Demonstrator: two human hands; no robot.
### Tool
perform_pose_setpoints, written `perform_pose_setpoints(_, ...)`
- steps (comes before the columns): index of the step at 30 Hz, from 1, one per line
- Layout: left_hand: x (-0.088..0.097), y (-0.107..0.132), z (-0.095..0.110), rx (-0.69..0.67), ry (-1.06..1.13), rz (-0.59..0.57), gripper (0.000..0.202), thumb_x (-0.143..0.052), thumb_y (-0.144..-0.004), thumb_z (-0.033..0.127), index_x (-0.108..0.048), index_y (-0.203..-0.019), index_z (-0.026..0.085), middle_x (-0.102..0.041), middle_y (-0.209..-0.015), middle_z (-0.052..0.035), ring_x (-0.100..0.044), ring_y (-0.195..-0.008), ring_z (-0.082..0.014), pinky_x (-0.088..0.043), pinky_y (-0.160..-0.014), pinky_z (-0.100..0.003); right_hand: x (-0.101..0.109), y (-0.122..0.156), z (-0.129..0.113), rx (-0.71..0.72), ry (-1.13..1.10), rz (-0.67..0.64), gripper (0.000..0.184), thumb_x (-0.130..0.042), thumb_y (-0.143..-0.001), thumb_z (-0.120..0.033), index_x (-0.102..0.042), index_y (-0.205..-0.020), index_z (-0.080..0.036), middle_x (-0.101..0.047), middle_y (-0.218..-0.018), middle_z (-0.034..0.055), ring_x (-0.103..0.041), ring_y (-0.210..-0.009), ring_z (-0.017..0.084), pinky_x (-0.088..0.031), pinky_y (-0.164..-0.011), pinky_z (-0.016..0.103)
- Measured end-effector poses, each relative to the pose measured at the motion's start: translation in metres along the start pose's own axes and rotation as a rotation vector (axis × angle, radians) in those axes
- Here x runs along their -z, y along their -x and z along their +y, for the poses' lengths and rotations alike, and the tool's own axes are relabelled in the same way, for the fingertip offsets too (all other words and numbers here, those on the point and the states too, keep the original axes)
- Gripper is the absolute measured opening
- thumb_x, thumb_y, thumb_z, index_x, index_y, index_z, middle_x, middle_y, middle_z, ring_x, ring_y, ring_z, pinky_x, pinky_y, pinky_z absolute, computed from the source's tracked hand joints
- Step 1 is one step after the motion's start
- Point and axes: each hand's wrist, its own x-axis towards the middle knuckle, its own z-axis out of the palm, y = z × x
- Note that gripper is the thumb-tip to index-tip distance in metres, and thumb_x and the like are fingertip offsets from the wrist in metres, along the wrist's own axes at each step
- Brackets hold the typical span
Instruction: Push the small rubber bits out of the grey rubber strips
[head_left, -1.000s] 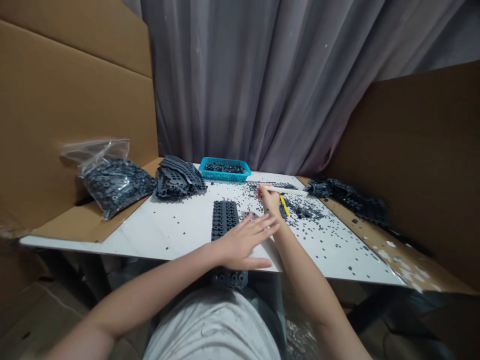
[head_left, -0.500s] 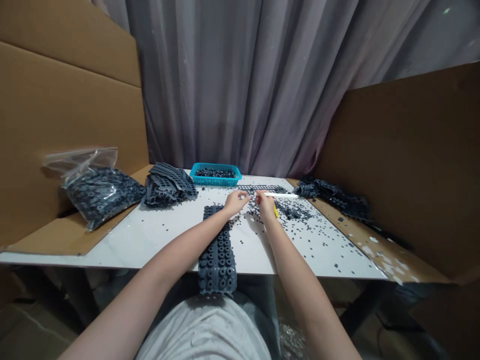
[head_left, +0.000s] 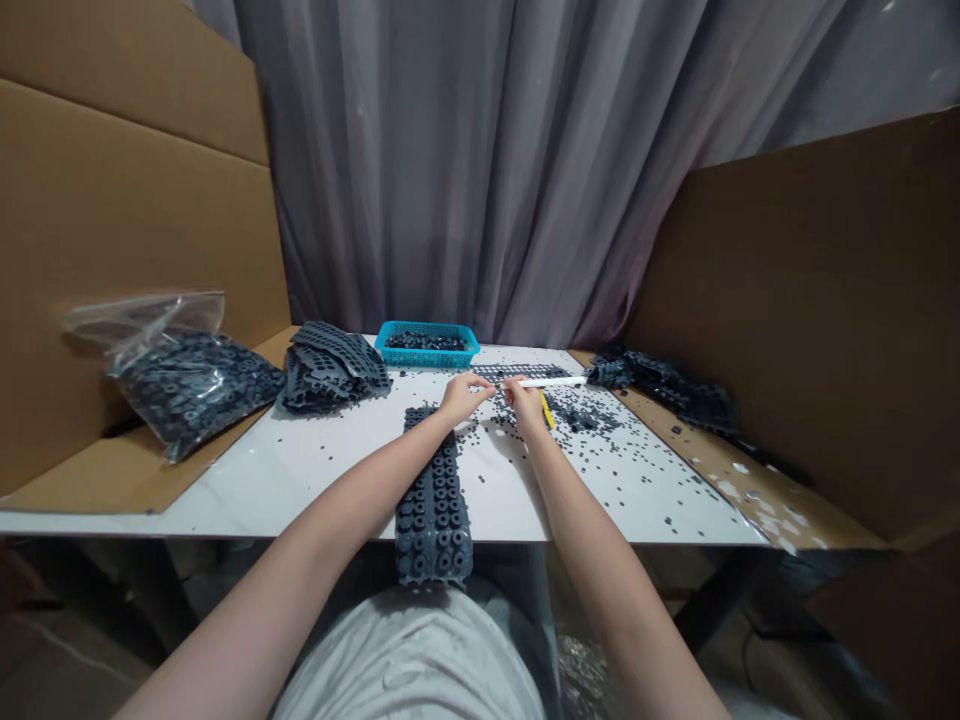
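Observation:
My right hand (head_left: 523, 400) is closed round a slim white stick-like tool (head_left: 555, 381), which points to the right. Close beside it, my left hand (head_left: 463, 398) has thumb and forefinger pinched together near the tool's left end; whatever lies between them is too small to make out. Under my left forearm a dark rubber sheet of moulded rings (head_left: 433, 505) lies lengthwise and hangs over the table's front edge. A perforated dark sheet (head_left: 517, 371) lies behind my hands. Something yellow (head_left: 547, 410), partly hidden, is next to my right wrist.
A blue basket (head_left: 427, 357) of small dark parts stands at the back. To the left are stacked perforated sheets (head_left: 334, 365) and a clear bag (head_left: 199, 385) of dark rings. Dark scraps (head_left: 592, 418) litter the table's right side. More dark sheets (head_left: 667, 388) lie by the right cardboard wall.
My left thumb and forefinger have closed into a pinch and come nearer my right hand. The white tool stays in my right hand. The view has shifted slightly.

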Motion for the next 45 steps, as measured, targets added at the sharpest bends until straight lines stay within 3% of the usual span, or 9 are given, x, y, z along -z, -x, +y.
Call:
perform_pose_setpoints(10,0.009,0.001,0.004,0.002,-0.166,-0.089,0.025,-0.054,-0.089,0.036,-0.061,-0.101,0.015,-0.061,-0.104,-0.0065,-0.059,-0.095,-0.0197,-0.047,-0.086,-0.041,0.005,-0.003,-0.003,0.036,-0.020,0.153,0.023,-0.061,-0.063,-0.035,-0.045,-0.057,-0.021,-0.040,-0.043,-0.0084,-0.034,-0.042,0.008,-0.030,-0.043,0.022)
perform_pose_setpoints(15,0.051,0.003,0.016,-0.103,-0.252,-0.176,0.037,-0.074,-0.065,0.026,-0.066,-0.100,0.023,-0.061,-0.114,-0.0055,-0.053,-0.107,-0.0257,-0.039,-0.094,-0.035,0.006,-0.001,-0.007,0.131,-0.038,0.216,0.024,-0.068,-0.061,-0.036,-0.058,-0.073,-0.018,-0.059,-0.060,-0.0035,-0.054,-0.058,0.012,-0.044,-0.057,0.023)
perform_pose_setpoints(19,0.104,0.048,0.030,-0.135,-0.329,-0.196,0.014,-0.061,-0.078,0.030,-0.069,-0.083,0.021,-0.065,-0.096,-0.0077,-0.053,-0.105,-0.0272,-0.035,-0.097,-0.040,-0.012,0.015,-0.013,0.137,0.058,0.065,0.024,-0.070,-0.062,-0.036,-0.066,-0.077,-0.017,-0.066,-0.069,0.0011,-0.061,-0.067,0.015,-0.048,-0.065,0.026)
perform_pose_setpoints(22,0.124,0.116,0.044,-0.129,-0.362,-0.212,0.029,-0.046,-0.089,0.038,-0.068,-0.082,0.021,-0.067,-0.091,-0.0074,-0.057,-0.098,-0.0249,-0.039,-0.095,-0.041,-0.037,0.039,-0.013,0.134,0.185,-0.187,0.020,-0.069,-0.067,-0.035,-0.069,-0.076,-0.018,-0.068,-0.069,0.0031,-0.062,-0.066,0.016,-0.049,-0.064,0.027)
perform_pose_setpoints(25,0.119,0.180,0.052,-0.116,-0.371,-0.246,0.041,-0.048,-0.087,0.046,-0.057,-0.119,0.022,-0.056,-0.128,-0.0066,-0.047,-0.121,-0.0245,-0.035,-0.104,-0.041,-0.059,0.063,-0.006,0.171,0.284,-0.471,0.016,-0.068,-0.069,-0.034,-0.070,-0.075,-0.018,-0.070,-0.072,0.0043,-0.063,-0.067,0.017,-0.049,-0.063,0.028)
perform_pose_setpoints(28,0.102,0.213,0.050,-0.049,-0.368,-0.286,0.059,-0.047,-0.086,0.052,-0.040,-0.136,0.021,-0.035,-0.145,-0.0071,-0.031,-0.134,-0.0256,-0.026,-0.110,-0.045,-0.069,0.079,0.001,0.221,0.321,-0.664,0.017,-0.067,-0.072,-0.035,-0.068,-0.074,-0.018,-0.070,-0.074,0.0045,-0.064,-0.066,0.017,-0.049,-0.062,0.028)
perform_pose_setpoints(39,0.090,0.216,0.045,0.004,-0.401,-0.266,0.058,-0.050,-0.084,0.053,-0.045,-0.133,0.022,-0.035,-0.145,-0.0061,-0.032,-0.133,-0.0267,-0.026,-0.111,-0.047,-0.067,0.082,0.007,0.511,0.509,-0.809,0.014,-0.060,-0.080,-0.032,-0.062,-0.074,-0.019,-0.067,-0.075,0.0065,-0.062,-0.069,0.019,-0.049,-0.066,0.031)
perform_pose_setpoints(42,0.089,0.217,0.045,0.012,-0.415,-0.273,0.057,-0.049,-0.084,0.052,-0.045,-0.133,0.023,-0.035,-0.146,-0.0059,-0.032,-0.134,-0.0258,-0.026,-0.111,-0.047,-0.067,0.080,0.007,0.642,0.522,-0.838,0.007,-0.060,-0.080,-0.026,-0.060,-0.076,-0.021,-0.068,-0.089,0.0088,-0.061,-0.088,0.022,-0.047,-0.081,0.037)
perform_pose_setpoints(45,0.089,0.217,0.045,0.017,-0.418,-0.270,0.057,-0.049,-0.084,0.053,-0.045,-0.132,0.023,-0.034,-0.146,-0.0058,-0.031,-0.134,-0.0258,-0.026,-0.110,-0.046,-0.067,0.080,0.005,0.611,0.539,-0.913,0.005,-0.054,-0.084,-0.023,-0.059,-0.082,-0.021,-0.066,-0.107,0.0103,-0.059,-0.102,0.023,-0.045,-0.088,0.040)
